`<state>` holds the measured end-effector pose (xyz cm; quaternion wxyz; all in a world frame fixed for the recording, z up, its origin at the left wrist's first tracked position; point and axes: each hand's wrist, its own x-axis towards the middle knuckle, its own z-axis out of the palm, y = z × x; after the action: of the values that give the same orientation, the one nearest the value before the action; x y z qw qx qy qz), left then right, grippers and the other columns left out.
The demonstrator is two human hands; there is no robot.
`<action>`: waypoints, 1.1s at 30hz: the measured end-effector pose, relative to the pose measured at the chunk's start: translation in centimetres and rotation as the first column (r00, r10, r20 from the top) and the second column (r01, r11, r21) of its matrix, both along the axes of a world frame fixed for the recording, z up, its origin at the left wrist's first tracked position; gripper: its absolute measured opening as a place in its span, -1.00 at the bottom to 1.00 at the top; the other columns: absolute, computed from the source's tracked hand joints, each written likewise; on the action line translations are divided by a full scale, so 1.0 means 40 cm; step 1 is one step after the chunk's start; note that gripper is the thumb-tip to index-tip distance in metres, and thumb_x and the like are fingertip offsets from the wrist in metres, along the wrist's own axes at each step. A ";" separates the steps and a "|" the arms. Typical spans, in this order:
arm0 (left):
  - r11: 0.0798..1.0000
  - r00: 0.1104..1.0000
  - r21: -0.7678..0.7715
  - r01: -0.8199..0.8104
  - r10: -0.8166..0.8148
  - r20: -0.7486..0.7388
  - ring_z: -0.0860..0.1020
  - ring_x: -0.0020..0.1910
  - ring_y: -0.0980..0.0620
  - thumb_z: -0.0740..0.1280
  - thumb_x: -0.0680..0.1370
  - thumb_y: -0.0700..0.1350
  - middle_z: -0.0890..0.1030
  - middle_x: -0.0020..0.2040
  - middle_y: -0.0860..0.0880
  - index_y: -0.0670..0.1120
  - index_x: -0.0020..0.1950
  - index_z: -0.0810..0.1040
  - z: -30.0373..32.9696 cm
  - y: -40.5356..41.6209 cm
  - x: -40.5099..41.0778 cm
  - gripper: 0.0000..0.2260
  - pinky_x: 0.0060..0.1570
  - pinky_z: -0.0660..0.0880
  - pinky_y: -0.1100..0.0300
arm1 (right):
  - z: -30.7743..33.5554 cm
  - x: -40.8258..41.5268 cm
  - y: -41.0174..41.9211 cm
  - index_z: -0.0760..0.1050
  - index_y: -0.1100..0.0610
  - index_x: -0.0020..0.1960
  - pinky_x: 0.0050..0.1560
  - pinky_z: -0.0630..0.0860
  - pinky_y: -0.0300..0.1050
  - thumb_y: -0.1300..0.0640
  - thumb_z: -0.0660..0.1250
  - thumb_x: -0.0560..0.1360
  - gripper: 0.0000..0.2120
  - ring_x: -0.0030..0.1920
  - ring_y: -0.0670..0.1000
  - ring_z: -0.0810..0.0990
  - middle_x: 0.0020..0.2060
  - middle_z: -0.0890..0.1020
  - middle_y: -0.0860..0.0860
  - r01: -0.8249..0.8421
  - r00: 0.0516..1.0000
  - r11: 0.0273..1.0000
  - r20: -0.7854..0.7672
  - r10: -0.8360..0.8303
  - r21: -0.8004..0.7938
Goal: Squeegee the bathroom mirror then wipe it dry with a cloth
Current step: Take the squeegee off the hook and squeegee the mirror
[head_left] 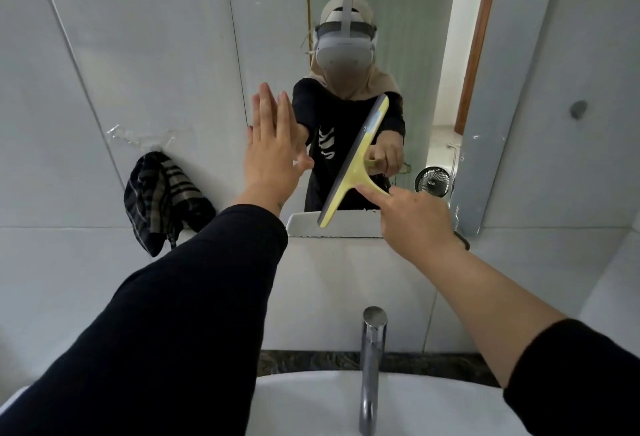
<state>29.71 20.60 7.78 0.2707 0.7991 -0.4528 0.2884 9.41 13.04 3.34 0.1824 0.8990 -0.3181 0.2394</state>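
Observation:
The bathroom mirror (408, 54) hangs on the pale tiled wall above the sink. My right hand (415, 214) grips the handle of a yellow squeegee (353, 158), index finger stretched along it. The blade lies tilted against the lower middle of the glass, its lower end near the mirror's bottom edge. My left hand (273, 148) is flat and open, fingers together, pressed on the left edge of the mirror. A dark checked cloth (162, 193) hangs from a clear hook on the wall to the left, untouched.
A chrome tap (370, 366) rises from the white sink (415, 408) right below my arms. A dark stone counter strip runs behind the basin. The mirror reflects a person wearing a headset, a small fan and a doorway.

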 end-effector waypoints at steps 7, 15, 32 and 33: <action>0.998 0.997 -0.056 -0.040 0.043 0.064 -0.19 0.54 -0.16 0.34 0.51 0.01 -0.21 0.56 -0.19 -0.11 0.56 -0.18 -0.034 0.000 -0.034 -0.16 0.48 -0.04 -0.20 | 0.002 -0.055 -0.031 0.07 -0.29 0.48 -0.53 0.11 -0.20 0.22 0.08 0.57 -0.39 -0.36 0.05 0.41 -0.17 0.52 -0.02 0.033 0.999 0.999 -0.001 -0.033 0.016; 0.996 0.994 0.086 0.005 -0.014 0.106 -0.22 0.53 -0.17 0.37 0.49 0.07 -0.23 0.56 -0.18 -0.04 0.56 -0.17 -0.127 -0.055 -0.094 -0.13 0.46 -0.05 -0.23 | -0.021 -0.139 -0.086 0.13 -0.31 0.45 -0.50 0.17 -0.22 0.23 0.10 0.54 -0.38 -0.35 0.05 0.41 -0.27 0.43 -0.06 0.119 0.993 0.992 0.008 -0.119 0.040; 0.998 0.994 0.003 0.064 -0.064 0.092 -0.20 0.53 -0.22 0.47 0.44 -0.04 -0.18 0.55 -0.23 -0.07 0.57 -0.07 -0.152 -0.085 -0.071 -0.10 0.44 0.00 -0.29 | -0.201 -0.181 -0.097 0.29 -0.22 0.42 -0.30 0.33 -0.14 0.16 0.12 0.60 -0.54 -0.29 0.09 0.46 -0.20 0.63 0.11 -0.066 0.828 0.841 0.499 -0.255 0.537; 0.998 0.994 0.008 0.061 -0.062 0.095 -0.20 0.53 -0.22 0.47 0.44 -0.03 -0.17 0.55 -0.23 -0.07 0.57 -0.07 -0.151 -0.084 -0.072 -0.10 0.44 0.00 -0.28 | -0.213 -0.176 -0.093 0.30 -0.21 0.42 -0.36 0.33 -0.13 0.17 0.11 0.60 -0.54 -0.33 0.06 0.47 -0.20 0.64 0.11 -0.094 0.810 0.827 0.526 -0.261 0.554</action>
<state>26.81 17.23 1.74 0.2557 0.7708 -0.4903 0.3164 2.38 9.31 -5.17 -0.1818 0.7797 -0.4547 0.3903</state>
